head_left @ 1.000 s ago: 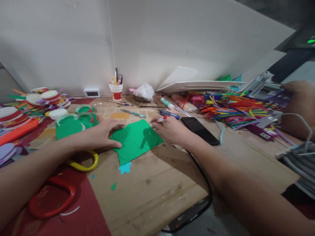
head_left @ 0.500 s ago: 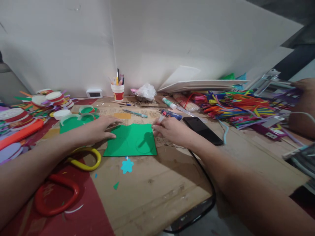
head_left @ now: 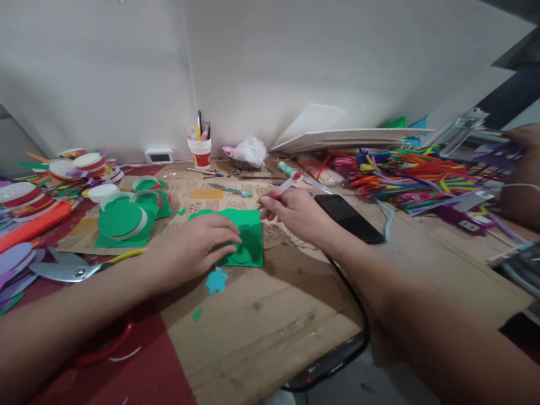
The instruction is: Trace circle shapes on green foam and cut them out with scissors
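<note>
A green foam sheet (head_left: 253,250) with a drawn curved outline lies flat on the cardboard. My left hand (head_left: 206,244) rests over its left part, thumb apart from the fingers, gripping nothing. Just past the sheet's upper right corner, my right hand (head_left: 291,211) pinches a whitish pen (head_left: 286,184) with a red end sticking up. Below the sheet sit a blue flower-shaped cutout (head_left: 216,280) and a small green scrap (head_left: 197,314). Scissors with a yellow and a red handle, their metal blades (head_left: 71,268) showing, lie partly under my left forearm.
Paper cups with green tops (head_left: 120,216) stand at left beside decorated cups. A pen cup (head_left: 199,153) and small white device (head_left: 159,156) are at the wall. A black phone (head_left: 348,218) and many pipe cleaners (head_left: 405,174) lie right, near another person's arm (head_left: 521,174).
My left hand has slid right, from the sheet's left edge onto the sheet. My right hand stays near the corner, its pen now showing more of its length. The scissor blades have come into view.
</note>
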### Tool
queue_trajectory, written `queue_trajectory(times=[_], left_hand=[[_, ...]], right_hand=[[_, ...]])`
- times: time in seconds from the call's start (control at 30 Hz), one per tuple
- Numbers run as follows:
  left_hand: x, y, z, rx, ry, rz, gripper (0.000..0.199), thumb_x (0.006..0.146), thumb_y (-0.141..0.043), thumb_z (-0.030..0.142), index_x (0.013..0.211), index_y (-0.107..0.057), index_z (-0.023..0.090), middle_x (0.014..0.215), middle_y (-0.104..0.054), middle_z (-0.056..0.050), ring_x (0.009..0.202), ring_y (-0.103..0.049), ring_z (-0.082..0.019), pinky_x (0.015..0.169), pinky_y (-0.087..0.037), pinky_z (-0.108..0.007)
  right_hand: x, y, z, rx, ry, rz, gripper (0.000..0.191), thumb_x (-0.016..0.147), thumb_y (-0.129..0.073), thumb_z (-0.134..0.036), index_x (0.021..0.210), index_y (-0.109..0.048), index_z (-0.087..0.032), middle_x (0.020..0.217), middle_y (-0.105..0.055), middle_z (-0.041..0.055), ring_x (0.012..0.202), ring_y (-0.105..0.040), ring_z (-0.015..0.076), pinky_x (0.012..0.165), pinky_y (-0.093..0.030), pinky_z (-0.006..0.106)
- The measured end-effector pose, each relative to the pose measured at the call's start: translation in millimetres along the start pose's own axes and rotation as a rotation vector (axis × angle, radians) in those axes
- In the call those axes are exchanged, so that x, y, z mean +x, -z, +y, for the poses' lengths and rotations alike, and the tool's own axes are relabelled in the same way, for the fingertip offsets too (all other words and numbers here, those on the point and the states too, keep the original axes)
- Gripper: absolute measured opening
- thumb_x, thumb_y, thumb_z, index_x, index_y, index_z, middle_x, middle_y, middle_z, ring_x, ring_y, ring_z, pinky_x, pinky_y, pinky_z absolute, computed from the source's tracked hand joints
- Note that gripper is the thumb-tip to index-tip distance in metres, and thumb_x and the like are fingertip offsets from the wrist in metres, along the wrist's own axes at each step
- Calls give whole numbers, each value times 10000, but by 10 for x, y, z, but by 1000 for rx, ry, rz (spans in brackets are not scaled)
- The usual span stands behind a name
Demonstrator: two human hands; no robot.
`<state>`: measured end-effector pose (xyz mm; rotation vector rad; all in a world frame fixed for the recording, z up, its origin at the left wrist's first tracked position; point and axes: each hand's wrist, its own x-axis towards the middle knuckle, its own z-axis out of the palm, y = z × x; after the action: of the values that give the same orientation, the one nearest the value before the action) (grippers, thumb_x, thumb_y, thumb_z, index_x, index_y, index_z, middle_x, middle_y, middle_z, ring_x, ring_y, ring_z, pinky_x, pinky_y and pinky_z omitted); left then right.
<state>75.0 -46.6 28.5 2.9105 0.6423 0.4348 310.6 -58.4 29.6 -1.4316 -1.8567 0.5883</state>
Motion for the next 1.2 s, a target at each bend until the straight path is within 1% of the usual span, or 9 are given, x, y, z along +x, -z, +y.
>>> queue_trajectory(times=[0.13,0.3,0.43,0.57,0.63,0.77,0.9,1.1,1.2], left_hand=[[-28,-129,47,-24,-75,-51,250,950,-488,288,1031,-707,199,1117,-691,-66,1013,-641,-199,881,-504,-341],[-57,-202,-13,-35,-88,-11,217,937,-516,255,997,-716,196,1108,-699,-67,1006,-647,-195,869,-510,-332],[-67,-207,-22,-37,-94,14,227,942,-497,243,986,-714,193,1103,-706,-60,1003,-650,-195,866,-509,-335],[-65,-201,-14,-27,-67,41,254,931,-474,166,1073,-683,187,1082,-712,-62,1004,-648,-192,858,-504,-325],[-64,-204,-16,-22,-58,39,259,922,-474,151,1077,-678,190,1077,-712,-62,995,-649,-194,849,-504,-327],[-64,-221,-42,-54,-75,27,231,936,-480,203,980,-706,198,1080,-713,-57,995,-653,-189,860,-500,-328],[-65,-222,-47,-64,-87,23,222,941,-494,232,965,-713,202,1068,-717,-51,995,-651,-178,871,-493,-316],[-74,-191,41,97,-144,-37,222,924,-473,157,989,-683,195,1111,-687,-62,1027,-609,-220,894,-458,-388],[-77,-192,63,128,-143,-53,220,921,-465,148,992,-669,189,1145,-668,-69,1050,-595,-236,902,-449,-419]], right_hand=[[-19,-25,9,-20,43,-10,244,939,-505,-289,822,-675,-159,800,-724,56,700,-641,144,681,-478,270],[-46,-45,-19,-28,107,-36,278,945,-499,-258,754,-678,-166,877,-730,57,782,-654,147,726,-484,275],[-67,-42,-71,-43,139,-57,229,941,-505,-217,802,-680,-166,854,-730,46,788,-659,145,741,-477,279],[-73,-65,-68,-20,144,-61,218,943,-503,-224,838,-684,-164,859,-733,44,766,-663,143,721,-478,280],[-68,-87,-49,-4,139,-70,214,944,-502,-233,855,-683,-162,855,-733,44,769,-667,146,717,-482,279],[-57,-123,-13,54,138,-103,221,953,-482,-255,896,-675,-165,808,-724,35,761,-671,146,718,-494,278],[-53,-132,2,59,143,-113,227,947,-492,-260,875,-682,-158,832,-728,43,779,-676,151,731,-501,285],[-41,-131,20,44,139,-96,228,941,-499,-249,848,-688,-160,903,-733,55,779,-678,147,735,-504,285],[-29,-126,27,38,132,-89,235,941,-498,-252,834,-687,-162,911,-733,57,774,-674,149,722,-501,283]])
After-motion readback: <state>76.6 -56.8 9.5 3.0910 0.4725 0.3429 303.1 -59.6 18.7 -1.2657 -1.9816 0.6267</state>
